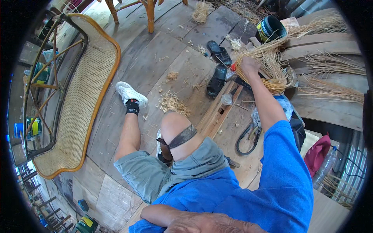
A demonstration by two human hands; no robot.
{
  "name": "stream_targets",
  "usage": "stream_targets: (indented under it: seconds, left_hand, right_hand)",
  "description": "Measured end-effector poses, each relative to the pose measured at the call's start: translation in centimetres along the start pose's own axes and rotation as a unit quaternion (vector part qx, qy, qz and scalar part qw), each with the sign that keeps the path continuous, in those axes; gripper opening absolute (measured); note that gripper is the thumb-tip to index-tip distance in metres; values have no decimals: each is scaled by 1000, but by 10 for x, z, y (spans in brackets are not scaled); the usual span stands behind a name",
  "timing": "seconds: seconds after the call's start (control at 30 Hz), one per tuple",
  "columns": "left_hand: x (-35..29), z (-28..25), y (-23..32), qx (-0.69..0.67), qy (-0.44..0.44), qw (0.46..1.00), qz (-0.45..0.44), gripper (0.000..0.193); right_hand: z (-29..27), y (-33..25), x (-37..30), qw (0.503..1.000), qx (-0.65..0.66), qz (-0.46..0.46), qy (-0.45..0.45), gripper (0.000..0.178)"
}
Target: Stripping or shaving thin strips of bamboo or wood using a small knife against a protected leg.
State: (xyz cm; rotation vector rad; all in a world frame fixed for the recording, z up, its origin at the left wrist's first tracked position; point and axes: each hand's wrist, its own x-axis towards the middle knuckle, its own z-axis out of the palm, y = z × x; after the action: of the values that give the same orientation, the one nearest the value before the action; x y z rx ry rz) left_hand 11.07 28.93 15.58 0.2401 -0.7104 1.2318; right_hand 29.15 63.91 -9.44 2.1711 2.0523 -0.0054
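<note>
1. Shirt (268, 182), bright blue, is nearest to my camera, along the lower edge. A bent left arm (159, 214) lies there; its grip I cannot make out, so I cannot tell whether it is wide or narrow.
2. Grey-green shorts (143, 171) come next, then bare legs; a dark band (184, 136) is tied around the right one, just below the knee. A white shoe (131, 94) rests on the plank floor (155, 50).
3. Beyond the knee I see a slotted wooden beam (208, 120), with a small clear cup (227, 99) on it. A dark looped object (244, 153) lies right of the beam.
4. My right arm stretches away to a coil of pale cane strips (268, 56), on the upper right. The right grip (250, 66) touches the coil's left side, fingers turned down and mostly hidden; I cannot tell how tightly they close.
5. Two dark sandals (220, 52) lie left of the coil. More loose strips (330, 64) spread over curved boards to its right.
6. A dark green bucket (264, 32) is tipped just behind the coil.
7. Well apart on the left is a woven cane panel (93, 77) with a rounded orange-brown rim; curly shavings (173, 104) lie on the planks between it and the beam.
8. Farthest, at the top, I see brown chair legs (150, 17).
</note>
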Motion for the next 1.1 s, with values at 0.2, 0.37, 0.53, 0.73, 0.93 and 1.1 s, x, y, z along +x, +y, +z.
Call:
stream_targets:
  seconds: [0.2,0.37,0.53,0.73,0.93,1.1]
  left_hand:
    - [-26,11,12,116,9,993,14,81]
    - [-65,49,50,660,173,731,-8,42]
    - [-127,19,84,931,218,252,-146,25]
    - [-207,64,87,853,367,210,-307,12]
    - [-312,137,185,818,523,-96,-219,21]
    - [-429,179,260,795,544,-141,-227,24]
  right_hand:
    - [-44,-16,-69,970,170,-113,129,23]
    - [-43,-62,-226,820,399,-403,-73,18]
    - [-98,-101,-353,768,273,-455,-358,18]
    - [-92,-110,-373,674,286,-632,-254,21]
    - [-75,-78,-279,620,484,-589,-186,23]
    - [-125,-55,-209,844,208,-461,-179,18]
